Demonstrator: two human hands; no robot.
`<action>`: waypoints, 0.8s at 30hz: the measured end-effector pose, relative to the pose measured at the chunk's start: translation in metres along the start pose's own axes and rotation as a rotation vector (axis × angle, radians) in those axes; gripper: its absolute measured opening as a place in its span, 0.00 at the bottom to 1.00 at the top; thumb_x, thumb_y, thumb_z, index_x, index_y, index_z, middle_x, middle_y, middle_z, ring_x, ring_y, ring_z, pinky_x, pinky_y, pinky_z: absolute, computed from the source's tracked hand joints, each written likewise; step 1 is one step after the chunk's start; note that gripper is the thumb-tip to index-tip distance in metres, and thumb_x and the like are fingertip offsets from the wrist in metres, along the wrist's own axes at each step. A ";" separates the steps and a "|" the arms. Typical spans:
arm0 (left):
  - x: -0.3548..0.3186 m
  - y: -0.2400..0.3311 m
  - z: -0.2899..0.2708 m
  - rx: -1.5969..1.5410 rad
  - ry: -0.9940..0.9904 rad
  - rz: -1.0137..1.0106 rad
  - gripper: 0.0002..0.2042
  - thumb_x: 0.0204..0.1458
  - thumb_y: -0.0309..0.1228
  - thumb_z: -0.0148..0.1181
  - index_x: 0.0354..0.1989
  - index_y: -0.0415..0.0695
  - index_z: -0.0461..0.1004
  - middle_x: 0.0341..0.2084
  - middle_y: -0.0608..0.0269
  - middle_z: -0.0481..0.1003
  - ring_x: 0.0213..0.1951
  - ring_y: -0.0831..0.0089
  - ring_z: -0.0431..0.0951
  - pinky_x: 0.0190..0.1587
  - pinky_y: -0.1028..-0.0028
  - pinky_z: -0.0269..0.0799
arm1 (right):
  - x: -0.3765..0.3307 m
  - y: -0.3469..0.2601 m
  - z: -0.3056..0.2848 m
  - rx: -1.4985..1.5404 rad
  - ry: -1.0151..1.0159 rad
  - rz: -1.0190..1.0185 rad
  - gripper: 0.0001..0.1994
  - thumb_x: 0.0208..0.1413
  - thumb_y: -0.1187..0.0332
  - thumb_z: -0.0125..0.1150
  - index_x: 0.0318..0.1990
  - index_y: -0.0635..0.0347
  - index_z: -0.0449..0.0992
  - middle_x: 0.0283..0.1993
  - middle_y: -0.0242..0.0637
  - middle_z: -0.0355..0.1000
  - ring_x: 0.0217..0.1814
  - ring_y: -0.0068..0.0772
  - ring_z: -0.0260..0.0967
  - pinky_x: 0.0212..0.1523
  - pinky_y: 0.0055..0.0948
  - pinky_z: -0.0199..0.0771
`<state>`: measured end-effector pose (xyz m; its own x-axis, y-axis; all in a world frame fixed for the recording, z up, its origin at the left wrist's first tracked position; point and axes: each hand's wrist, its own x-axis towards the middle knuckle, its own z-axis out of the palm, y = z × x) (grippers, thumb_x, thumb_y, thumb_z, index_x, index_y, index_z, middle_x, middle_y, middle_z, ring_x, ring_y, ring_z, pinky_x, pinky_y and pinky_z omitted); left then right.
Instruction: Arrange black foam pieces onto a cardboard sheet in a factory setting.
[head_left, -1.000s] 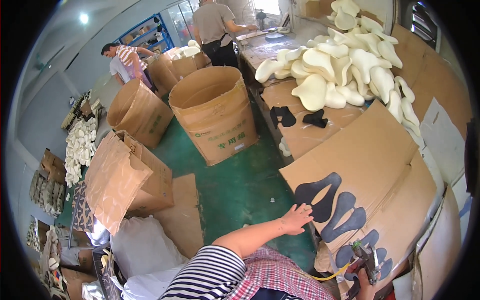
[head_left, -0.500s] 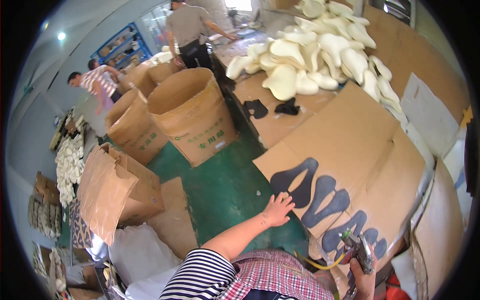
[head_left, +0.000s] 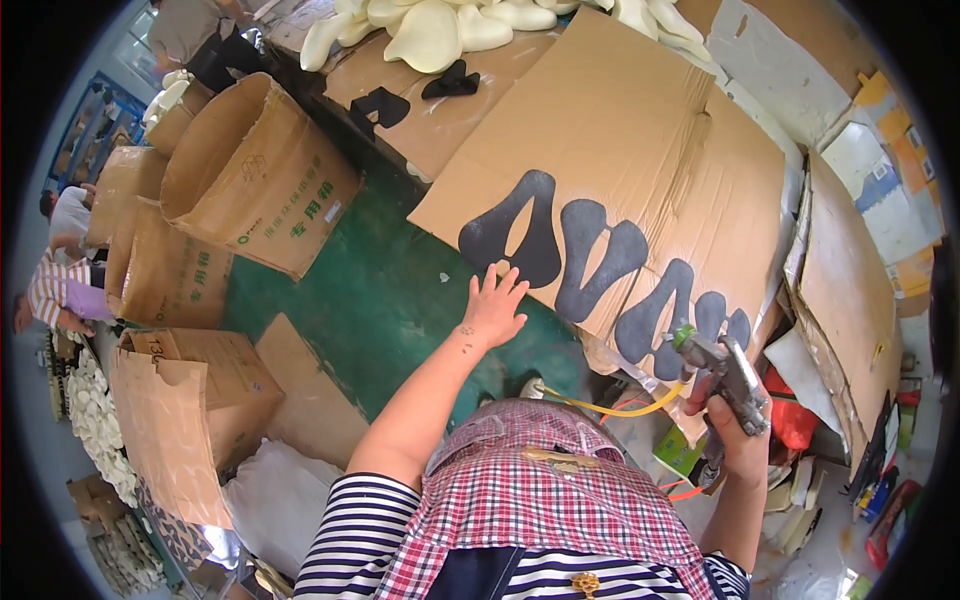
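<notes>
Head view swung right and down since earlier frame. Left fingers (head_left: 491, 283) spread wide; black two-lobed flat piece (head_left: 541, 238) just beyond their tips, contact unclear. Right fingers (head_left: 721, 409) wrapped around grey metal spray gun (head_left: 738, 388). Brown cardboard sheet (head_left: 600, 120) beyond both.

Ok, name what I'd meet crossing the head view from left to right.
Biggest open cardboard box, spread left hand, second dark piece in the slanting row, spray gun, bent cardboard sheet.
</notes>
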<state>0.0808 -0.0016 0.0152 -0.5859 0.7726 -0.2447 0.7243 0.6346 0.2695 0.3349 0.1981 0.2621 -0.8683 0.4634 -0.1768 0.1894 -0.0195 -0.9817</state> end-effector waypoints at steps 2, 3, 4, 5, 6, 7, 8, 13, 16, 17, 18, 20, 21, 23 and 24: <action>-0.004 -0.001 0.000 -0.006 0.007 0.005 0.31 0.51 0.42 0.59 0.64 0.53 0.59 0.67 0.60 0.50 0.69 0.49 0.44 0.66 0.43 0.44 | -0.006 -0.002 -0.003 -0.026 -0.022 0.011 0.29 0.51 0.68 0.63 0.60 0.67 0.63 0.36 0.36 0.72 0.35 0.25 0.69 0.38 0.25 0.69; -0.006 -0.002 -0.001 -0.003 0.009 0.009 0.31 0.51 0.42 0.59 0.64 0.52 0.59 0.67 0.61 0.51 0.69 0.50 0.44 0.66 0.44 0.44 | -0.010 -0.003 -0.005 -0.044 -0.042 0.017 0.29 0.51 0.69 0.63 0.60 0.67 0.63 0.36 0.36 0.72 0.35 0.25 0.69 0.38 0.25 0.69; -0.008 -0.002 -0.001 0.000 0.012 0.013 0.31 0.52 0.42 0.59 0.64 0.52 0.59 0.67 0.61 0.51 0.69 0.50 0.44 0.66 0.44 0.44 | -0.015 -0.001 -0.006 -0.006 -0.077 0.040 0.28 0.51 0.70 0.63 0.60 0.67 0.63 0.37 0.37 0.72 0.35 0.25 0.69 0.37 0.25 0.69; -0.010 -0.001 -0.002 -0.006 0.010 0.013 0.31 0.52 0.42 0.59 0.64 0.52 0.59 0.67 0.61 0.51 0.69 0.50 0.44 0.66 0.44 0.44 | -0.016 -0.001 -0.005 -0.011 -0.077 0.044 0.28 0.51 0.70 0.63 0.60 0.67 0.63 0.37 0.37 0.72 0.35 0.25 0.69 0.37 0.25 0.69; -0.012 -0.001 -0.002 -0.020 0.002 0.007 0.30 0.51 0.42 0.59 0.64 0.52 0.60 0.67 0.60 0.51 0.69 0.49 0.44 0.66 0.44 0.44 | -0.018 -0.001 -0.003 -0.015 -0.116 0.042 0.28 0.51 0.70 0.63 0.60 0.67 0.63 0.37 0.37 0.72 0.35 0.25 0.69 0.37 0.25 0.69; -0.013 -0.001 -0.003 -0.034 -0.007 0.001 0.30 0.51 0.41 0.59 0.63 0.51 0.60 0.67 0.60 0.51 0.69 0.49 0.45 0.66 0.44 0.44 | -0.019 -0.002 0.000 -0.019 -0.154 0.041 0.28 0.51 0.70 0.62 0.60 0.67 0.63 0.36 0.38 0.72 0.35 0.25 0.69 0.37 0.25 0.69; -0.016 -0.001 -0.003 -0.037 -0.009 0.003 0.30 0.51 0.41 0.59 0.63 0.51 0.60 0.67 0.60 0.51 0.69 0.49 0.45 0.66 0.44 0.44 | -0.019 -0.003 0.003 -0.007 -0.115 0.040 0.28 0.51 0.69 0.63 0.59 0.68 0.64 0.34 0.37 0.72 0.34 0.25 0.69 0.37 0.25 0.69; -0.039 -0.010 0.009 -0.119 0.064 0.003 0.26 0.50 0.38 0.59 0.59 0.48 0.65 0.64 0.57 0.56 0.67 0.49 0.49 0.65 0.46 0.47 | -0.018 -0.008 0.006 -0.017 -0.030 0.051 0.28 0.50 0.70 0.63 0.59 0.69 0.63 0.34 0.38 0.72 0.34 0.25 0.69 0.36 0.23 0.68; -0.062 -0.023 0.025 -0.168 0.088 -0.049 0.24 0.49 0.38 0.59 0.56 0.47 0.68 0.62 0.56 0.60 0.65 0.48 0.52 0.63 0.49 0.51 | -0.019 -0.006 0.007 -0.034 -0.198 0.053 0.28 0.49 0.73 0.63 0.59 0.69 0.63 0.35 0.39 0.73 0.34 0.26 0.70 0.36 0.25 0.68; -0.070 -0.028 0.031 -0.170 0.088 -0.050 0.24 0.49 0.38 0.59 0.56 0.47 0.68 0.62 0.56 0.60 0.65 0.48 0.52 0.63 0.49 0.51 | -0.019 -0.005 0.010 -0.036 -0.199 0.055 0.28 0.49 0.73 0.63 0.59 0.69 0.63 0.35 0.39 0.73 0.34 0.26 0.70 0.36 0.25 0.68; -0.079 -0.035 0.039 -0.181 0.049 -0.117 0.24 0.49 0.38 0.60 0.56 0.47 0.69 0.62 0.56 0.60 0.64 0.48 0.53 0.63 0.51 0.52 | -0.018 -0.004 0.014 -0.018 -0.191 0.051 0.28 0.49 0.72 0.63 0.59 0.68 0.64 0.35 0.39 0.73 0.34 0.26 0.70 0.36 0.25 0.68; -0.098 -0.052 0.056 -0.191 0.009 -0.189 0.24 0.48 0.38 0.60 0.55 0.46 0.69 0.61 0.55 0.61 0.64 0.49 0.55 0.63 0.53 0.53 | -0.014 -0.009 0.018 -0.037 -0.188 0.045 0.28 0.50 0.70 0.64 0.59 0.68 0.64 0.35 0.39 0.73 0.35 0.27 0.70 0.37 0.26 0.69; -0.108 -0.061 0.067 -0.231 -0.052 -0.276 0.24 0.48 0.38 0.60 0.55 0.46 0.70 0.61 0.55 0.61 0.63 0.50 0.56 0.62 0.55 0.55 | -0.013 -0.010 0.020 -0.038 -0.187 0.047 0.28 0.50 0.70 0.64 0.59 0.68 0.64 0.35 0.39 0.73 0.35 0.27 0.70 0.37 0.26 0.69; -0.129 -0.080 0.089 -0.278 -0.167 -0.441 0.24 0.47 0.39 0.60 0.55 0.46 0.71 0.60 0.55 0.63 0.62 0.53 0.60 0.62 0.58 0.58 | -0.013 -0.011 0.024 0.027 -0.056 0.038 0.28 0.50 0.68 0.65 0.58 0.68 0.64 0.35 0.39 0.72 0.34 0.27 0.70 0.37 0.26 0.69; -0.139 -0.088 0.099 -0.285 -0.221 -0.517 0.24 0.47 0.40 0.59 0.55 0.47 0.71 0.60 0.55 0.63 0.61 0.54 0.62 0.61 0.60 0.60 | -0.013 -0.011 0.021 0.011 -0.064 0.048 0.29 0.50 0.68 0.64 0.59 0.68 0.63 0.35 0.40 0.73 0.34 0.28 0.70 0.37 0.26 0.68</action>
<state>0.1350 -0.1667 -0.0669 -0.7232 0.3615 -0.5885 0.2240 0.9288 0.2953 0.3345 0.1737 0.2734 -0.8860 0.4042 -0.2274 0.2267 -0.0503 -0.9727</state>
